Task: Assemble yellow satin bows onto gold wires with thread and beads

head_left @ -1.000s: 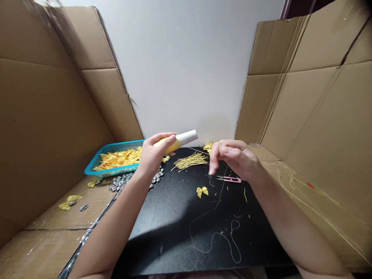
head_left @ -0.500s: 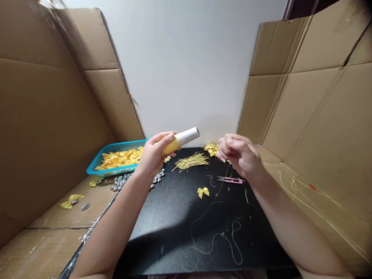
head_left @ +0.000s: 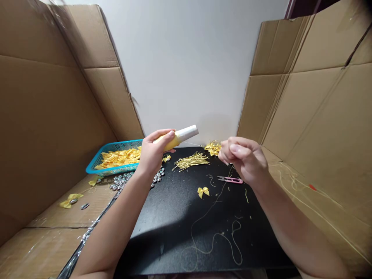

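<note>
My left hand [head_left: 155,149] is wrapped round a spool of yellow thread [head_left: 188,133], its white tube end pointing right. Across from it, my right hand [head_left: 246,157] is closed in a fist, pinching thin thread [head_left: 224,186]; the pinch itself is hidden by the fingers. A faint strand shows between the hands, and a length hangs below the right one and runs in loops over the black table [head_left: 162,240]. On the table under the hands lie a small yellow bow [head_left: 203,192], pink thread snips [head_left: 230,179] and a pile of gold twist ties [head_left: 191,161].
At left stands a blue basket [head_left: 90,167] of yellow ribbon pieces, with silver beads [head_left: 123,181] beside it. Finished-looking bows [head_left: 212,148] are heaped behind my right hand. Cardboard walls [head_left: 319,116] rise on both sides. Loose thread lies at right.
My right hand has moved slightly right and down, still closed. My left hand has shifted a little left and up with the spool. Things on the table have stayed put.
</note>
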Demonstrator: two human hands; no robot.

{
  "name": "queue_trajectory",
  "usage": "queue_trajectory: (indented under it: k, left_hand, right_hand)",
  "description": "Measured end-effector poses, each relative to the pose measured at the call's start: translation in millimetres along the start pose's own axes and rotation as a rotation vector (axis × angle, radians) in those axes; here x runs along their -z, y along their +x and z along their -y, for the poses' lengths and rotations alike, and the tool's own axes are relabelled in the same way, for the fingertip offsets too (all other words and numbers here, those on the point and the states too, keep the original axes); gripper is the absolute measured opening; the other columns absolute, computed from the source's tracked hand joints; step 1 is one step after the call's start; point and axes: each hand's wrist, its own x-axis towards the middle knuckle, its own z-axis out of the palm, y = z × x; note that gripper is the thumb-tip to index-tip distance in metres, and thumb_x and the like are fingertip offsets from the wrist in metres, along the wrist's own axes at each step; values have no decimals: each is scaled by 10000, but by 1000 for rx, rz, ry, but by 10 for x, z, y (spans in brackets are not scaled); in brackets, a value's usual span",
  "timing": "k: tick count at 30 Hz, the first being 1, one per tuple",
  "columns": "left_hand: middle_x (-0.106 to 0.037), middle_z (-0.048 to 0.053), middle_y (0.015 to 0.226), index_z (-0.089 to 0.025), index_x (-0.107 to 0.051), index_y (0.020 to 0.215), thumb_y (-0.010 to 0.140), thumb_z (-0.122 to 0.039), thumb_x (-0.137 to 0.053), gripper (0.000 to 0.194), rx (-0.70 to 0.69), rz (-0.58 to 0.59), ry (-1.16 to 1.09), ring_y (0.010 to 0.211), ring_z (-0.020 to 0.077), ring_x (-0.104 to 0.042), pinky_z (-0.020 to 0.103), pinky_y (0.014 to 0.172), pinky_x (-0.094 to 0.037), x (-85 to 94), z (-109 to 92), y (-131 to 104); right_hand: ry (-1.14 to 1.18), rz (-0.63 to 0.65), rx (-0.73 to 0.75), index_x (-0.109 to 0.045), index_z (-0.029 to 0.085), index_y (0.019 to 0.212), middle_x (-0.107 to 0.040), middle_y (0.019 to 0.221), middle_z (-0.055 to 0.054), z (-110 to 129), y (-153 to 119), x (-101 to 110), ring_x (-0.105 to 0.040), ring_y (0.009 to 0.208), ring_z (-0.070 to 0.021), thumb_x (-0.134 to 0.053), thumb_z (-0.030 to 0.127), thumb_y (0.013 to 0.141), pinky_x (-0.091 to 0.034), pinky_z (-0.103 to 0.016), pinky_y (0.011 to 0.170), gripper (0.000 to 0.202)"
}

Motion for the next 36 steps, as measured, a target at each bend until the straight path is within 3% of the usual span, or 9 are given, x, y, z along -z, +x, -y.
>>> queue_trajectory:
  k: [5, 9, 15, 18, 22, 25, 29, 32, 36]
  left_hand:
    - [-709, 70, 845, -168, -743, 842, 661, -393, -754, 289, -79, -19, 43, 743, 194, -696, 199, 462, -535, -13, -4, -6]
    - [-707, 60, 823, -168, -740, 827, 653, -395, -762, 288, -65, -5, 20, 712, 188, -696, 195, 450, -527, 17, -45, -25]
    - [-696, 49, 747, -179, -757, 794, 626, -398, -780, 277, -95, 22, 169, 648, 171, -671, 198, 446, -525, 123, -122, -16]
    - [-695, 47, 701, -193, -766, 747, 604, -408, -797, 260, -66, 79, 259, 610, 170, -649, 204, 430, -511, 125, -174, -32]
    - [-695, 41, 670, -203, -770, 724, 600, -412, -798, 245, -59, 98, 331, 590, 173, -633, 209, 424, -497, 59, -215, -83]
    - [-698, 50, 674, -199, -772, 726, 602, -417, -793, 252, -64, 113, 344, 587, 174, -625, 212, 426, -494, 14, -201, -107]
    - [-707, 60, 702, -194, -769, 719, 616, -413, -784, 242, -54, 146, 358, 577, 171, -617, 214, 424, -488, -4, -179, -128]
    - [-709, 67, 711, -187, -773, 742, 623, -420, -780, 262, -43, 160, 366, 604, 181, -630, 218, 439, -494, -4, -179, -145]
    - [-717, 74, 746, -185, -776, 767, 625, -435, -778, 287, -44, 156, 369, 645, 190, -646, 213, 448, -495, 0, -178, -153]
  right_hand:
    - [-93, -2, 24, -291, 199, 563, -261, 555, 45, 30, -69, -80, -243, 532, -105, -458, 223, 885, -254, -290, 541, 364]
    - [-170, 90, -18, -366, 196, 547, -337, 565, 32, 171, -28, 53, -312, 549, -107, -469, 227, 880, -290, -281, 554, 350]
    - [-163, 649, -505, -603, 182, 749, -692, 763, -75, 607, -52, 689, -602, 636, -150, -568, 427, 878, -466, -281, 592, 279]
    - [-225, 587, -666, -627, 177, 876, -730, 886, -115, 636, -61, 1072, -665, 661, -187, -638, 572, 779, -523, -324, 628, 406]
    - [-807, 238, -802, -660, 171, 971, -716, 978, -116, 197, 16, 1348, -676, 843, -219, -673, 519, 752, -510, -346, 773, 411]
    - [-1138, 420, -981, -702, 176, 866, -716, 960, -87, -360, 59, 1258, -654, 878, -237, -810, 387, 591, -485, -322, 768, 363]
    - [-1192, 608, -1163, -673, 179, 643, -689, 738, -37, -941, 8, 1005, -639, 747, -232, -896, 323, 370, -460, -297, 627, 380]
    - [-1202, 642, -1202, -624, 178, 539, -632, 619, -13, -1129, -68, 960, -624, 702, -229, -903, 311, 300, -445, -295, 596, 392]
    - [-1153, 658, -1214, -633, 173, 538, -629, 607, -8, -1229, -142, 1057, -610, 691, -206, -870, 267, 368, -431, -284, 601, 307]
